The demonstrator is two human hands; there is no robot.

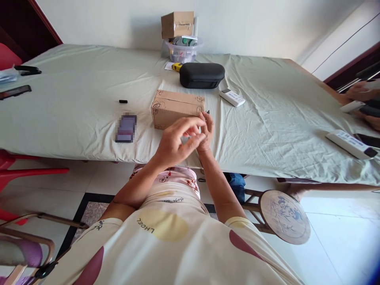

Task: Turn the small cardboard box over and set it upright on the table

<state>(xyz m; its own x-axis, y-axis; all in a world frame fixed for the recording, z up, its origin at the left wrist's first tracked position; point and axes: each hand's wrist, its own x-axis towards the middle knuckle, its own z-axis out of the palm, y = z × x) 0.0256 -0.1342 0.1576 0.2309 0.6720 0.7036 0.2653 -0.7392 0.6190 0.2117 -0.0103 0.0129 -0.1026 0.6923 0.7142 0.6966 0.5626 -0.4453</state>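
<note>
A small cardboard box (176, 103) with dark scribbled drawings at its corners lies on the cloth-covered table. My left hand (175, 140) is held in front of the box's near side. Its fingers and thumb are curved and apart, with nothing seen between them, and they overlap my right hand in view. Near the box's right front corner, my right hand (207, 128) has its fingers bent around a thin dark-tipped pen (208, 112), mostly hidden by the fingers. A short black cap (123, 101) lies left of the box, behind a phone (126, 128) with a blurred screen.
Behind the box are a black hard case (202, 75), a yellow tool (177, 67) and a clear tub (184, 51) topped by another carton (177, 24). White devices (232, 97) lie to the right. Another person's hands (363, 95) are at the far right. A round stool (284, 216) stands below.
</note>
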